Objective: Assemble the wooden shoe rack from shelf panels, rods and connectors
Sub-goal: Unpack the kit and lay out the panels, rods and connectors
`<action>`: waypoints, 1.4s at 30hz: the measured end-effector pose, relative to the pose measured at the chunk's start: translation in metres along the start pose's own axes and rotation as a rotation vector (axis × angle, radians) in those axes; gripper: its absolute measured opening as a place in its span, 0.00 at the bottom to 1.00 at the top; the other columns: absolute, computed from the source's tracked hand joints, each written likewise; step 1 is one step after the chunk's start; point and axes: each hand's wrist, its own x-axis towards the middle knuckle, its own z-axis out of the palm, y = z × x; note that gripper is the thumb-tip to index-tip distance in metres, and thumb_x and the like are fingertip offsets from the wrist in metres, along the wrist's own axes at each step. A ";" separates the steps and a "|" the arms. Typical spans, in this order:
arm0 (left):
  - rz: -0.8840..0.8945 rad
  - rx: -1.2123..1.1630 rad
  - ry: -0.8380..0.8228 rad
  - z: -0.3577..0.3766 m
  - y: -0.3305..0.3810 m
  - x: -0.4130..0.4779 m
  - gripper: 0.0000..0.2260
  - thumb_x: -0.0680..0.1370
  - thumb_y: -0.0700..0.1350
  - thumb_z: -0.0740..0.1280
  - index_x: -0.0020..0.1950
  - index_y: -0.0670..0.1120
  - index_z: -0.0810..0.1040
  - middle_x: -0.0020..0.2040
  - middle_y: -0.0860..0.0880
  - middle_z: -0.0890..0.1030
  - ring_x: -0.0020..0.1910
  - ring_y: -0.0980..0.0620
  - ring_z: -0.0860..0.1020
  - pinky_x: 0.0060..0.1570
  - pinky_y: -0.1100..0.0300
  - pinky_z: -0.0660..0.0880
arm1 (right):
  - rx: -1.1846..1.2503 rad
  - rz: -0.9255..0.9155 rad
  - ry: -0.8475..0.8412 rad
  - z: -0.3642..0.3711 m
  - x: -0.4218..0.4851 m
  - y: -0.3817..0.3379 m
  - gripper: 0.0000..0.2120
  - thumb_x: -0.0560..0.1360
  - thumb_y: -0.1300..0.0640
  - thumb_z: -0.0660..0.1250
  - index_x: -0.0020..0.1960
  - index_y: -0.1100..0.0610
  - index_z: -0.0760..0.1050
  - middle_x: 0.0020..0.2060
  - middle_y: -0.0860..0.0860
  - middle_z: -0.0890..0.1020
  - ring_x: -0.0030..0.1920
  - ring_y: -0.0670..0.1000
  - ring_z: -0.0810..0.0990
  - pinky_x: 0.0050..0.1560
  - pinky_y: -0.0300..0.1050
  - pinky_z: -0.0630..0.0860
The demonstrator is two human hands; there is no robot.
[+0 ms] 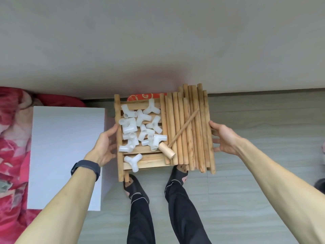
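Left hand: my left hand (pixel 105 145) grips the left rail of the shelf panels (pixel 147 160), thumb on top and fingers tucked under the edge; it wears a dark wristband (pixel 86 169).
Right hand: my right hand (pixel 224 138) holds the opposite edge the same way, thumb against the outermost rod and fingers curled beneath.
Where the load is: the panels sit stacked flat at frame centre, held off the floor between both hands and above my feet (pixel 133 187).
On top, right half: a bundle of rods (pixel 202 129) lies side by side, ends uneven, some jutting past the far edge.
On top, left half: a loose heap of white plastic connectors (pixel 140 118) rests on the slats.
Across both: a small wooden mallet (pixel 167 150) lies slantwise, head by the connectors, handle over the rods.
Handling: I judge the wood stiff and fairly light, so the side grips suit it. Nothing on top is fastened, though. The rods would roll and the connectors would slide or drop between the slats if I tilt it, so I'd keep it level.
Left of frame: a white board (pixel 66 152) lies just beside the load, with a pink flowered blanket (pixel 14 138) beyond it.
Upper frame: a broad grey surface (pixel 158 41); a red item (pixel 146 95) peeks out at the panels' far edge.
In the way: my feet stand right under the stack and the board crowds the left. The bare floor (pixel 263 173) at the right looks the freer spot for setting down.
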 end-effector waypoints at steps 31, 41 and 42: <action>0.231 1.013 -0.571 0.183 -0.037 -0.435 0.20 0.68 0.63 0.75 0.45 0.47 0.88 0.47 0.46 0.86 0.47 0.41 0.84 0.41 0.43 0.81 | 0.874 -0.419 0.412 -0.042 -0.501 0.421 0.21 0.73 0.40 0.70 0.54 0.56 0.87 0.51 0.55 0.86 0.44 0.59 0.85 0.44 0.60 0.82; 0.180 1.370 -0.739 0.379 -0.298 -0.546 0.28 0.71 0.61 0.75 0.61 0.43 0.82 0.60 0.40 0.81 0.58 0.34 0.81 0.55 0.32 0.78 | 1.177 -0.373 0.679 -0.128 -0.604 0.685 0.23 0.69 0.35 0.73 0.51 0.53 0.87 0.46 0.54 0.87 0.37 0.57 0.86 0.37 0.56 0.81; 0.170 1.397 -0.740 0.395 -0.325 -0.557 0.27 0.71 0.60 0.75 0.63 0.44 0.81 0.61 0.40 0.81 0.59 0.34 0.80 0.56 0.32 0.77 | 1.198 -0.360 0.706 -0.138 -0.614 0.708 0.22 0.70 0.35 0.73 0.50 0.53 0.87 0.45 0.54 0.87 0.36 0.57 0.86 0.37 0.55 0.81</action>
